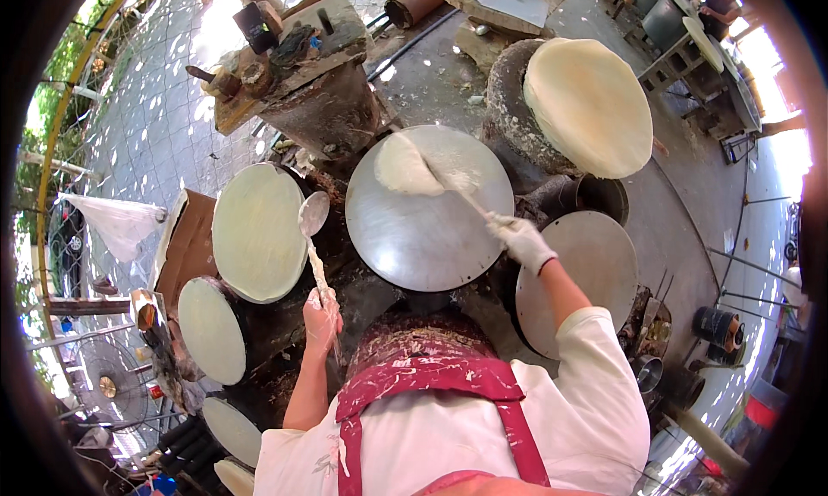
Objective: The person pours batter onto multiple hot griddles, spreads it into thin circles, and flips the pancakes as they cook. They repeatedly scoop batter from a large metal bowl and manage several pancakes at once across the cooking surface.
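Batter: a pale patch (405, 166) lies on the upper left part of the round grey griddle (429, 207) at the middle of the work station; it covers only a small share of the plate, the rest is bare metal.
Spreader: a thin stick-handled tool (455, 188) reaches from the right hand across the batter patch, its flat end on the wet batter.
Right hand: gloved in white (522, 240), fingers clenched around the spreader's handle, above the griddle's right edge.
Left hand: bare (322, 317), fingers closed on the handle of a long ladle (313, 216), below the griddle's left edge; the ladle's bowl points up, just beside the griddle's left rim, and looks empty or nearly so.
Progress, as I judge it: batter is poured and spreading has only begun; most of the griddle is still to be covered.
Finished rounds: a fully coated pale disc (258, 231) just left of the ladle, a second one (211, 329) below it, and a large one (588, 106) on the stone stove at the upper right.
Bare plate: another grey griddle (595, 272) to the lower right, under the right forearm, uncoated.
Apron: red, batter-spattered straps (431, 384) at the lower edge.
Behind: a cluttered wooden block (297, 52) at the station's far side.
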`<state>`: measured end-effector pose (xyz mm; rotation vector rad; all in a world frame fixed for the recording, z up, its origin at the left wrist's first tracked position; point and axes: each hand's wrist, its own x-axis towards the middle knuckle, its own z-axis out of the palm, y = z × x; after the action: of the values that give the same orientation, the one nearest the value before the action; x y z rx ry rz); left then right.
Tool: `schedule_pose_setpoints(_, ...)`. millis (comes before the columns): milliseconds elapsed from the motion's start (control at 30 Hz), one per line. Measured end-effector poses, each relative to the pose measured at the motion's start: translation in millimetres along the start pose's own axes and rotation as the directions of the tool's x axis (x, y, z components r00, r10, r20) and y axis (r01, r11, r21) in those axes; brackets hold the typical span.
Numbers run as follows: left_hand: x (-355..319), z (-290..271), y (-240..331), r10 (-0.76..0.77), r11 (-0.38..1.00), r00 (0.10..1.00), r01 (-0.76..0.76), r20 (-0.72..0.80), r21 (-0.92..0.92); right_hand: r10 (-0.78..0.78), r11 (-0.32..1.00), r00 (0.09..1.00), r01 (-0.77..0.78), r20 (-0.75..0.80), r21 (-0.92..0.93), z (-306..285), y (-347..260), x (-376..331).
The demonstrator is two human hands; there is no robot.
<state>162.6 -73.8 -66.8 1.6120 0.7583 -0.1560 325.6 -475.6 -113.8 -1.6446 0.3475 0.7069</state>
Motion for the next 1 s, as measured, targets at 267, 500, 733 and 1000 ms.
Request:
schedule_pose_setpoints(267,-6.4,1.5,0.3,-0.054,0.999,0.998,0.054,-0.012,-0.003,-0.210,0.974,0.963,0.221,0.170,-0.046,-14.3,7.2,13.3)
schedule_pose_setpoints(500,-10.6,-3.4,-12.5,-0.084,0.996,0.995,0.084,-0.056,0.006,0.104,0.993,0.949,-0.083,0.299,-0.080,-4.3,0.9,27.8)
schedule_pose_setpoints(733,6.1,-6.9,-13.5,-0.072,0.996,0.994,0.076,-0.086,0.052,-0.168,0.950,0.968,0.210,0.188,-0.231,-37.0,-26.2,50.8)
schedule_pose_setpoints(1000,79.5,3.2,-45.0,0.275,0.755,0.959,-0.174,-0.065,0.632,0.014,0.978,0.907,0.075,0.421,-0.193,-30.5,-9.6,21.4)
